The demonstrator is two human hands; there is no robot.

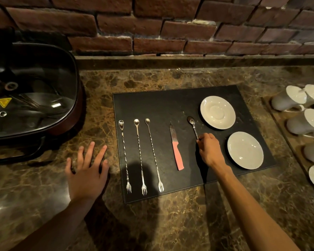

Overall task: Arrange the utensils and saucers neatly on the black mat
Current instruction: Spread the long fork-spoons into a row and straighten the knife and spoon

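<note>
right hand (209, 151): pinches teaspoon (192, 125) handle (bowl lies on black mat (170, 104)) | left hand (87, 169): open, flat on counter (43, 187)

Matt leathery black mat (152, 105), glossy ceramic saucers (217, 112), shiny metal spoon (192, 124), polished marble counter (43, 187).

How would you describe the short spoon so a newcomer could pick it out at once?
Find the black mat on the marble counter. Between the pink-handled knife and the two white saucers lies the short spoon, its handle pinched by the right hand. Unlike the three long twisted bar spoons at left, it is short and plain, with no visible fork end.
</note>
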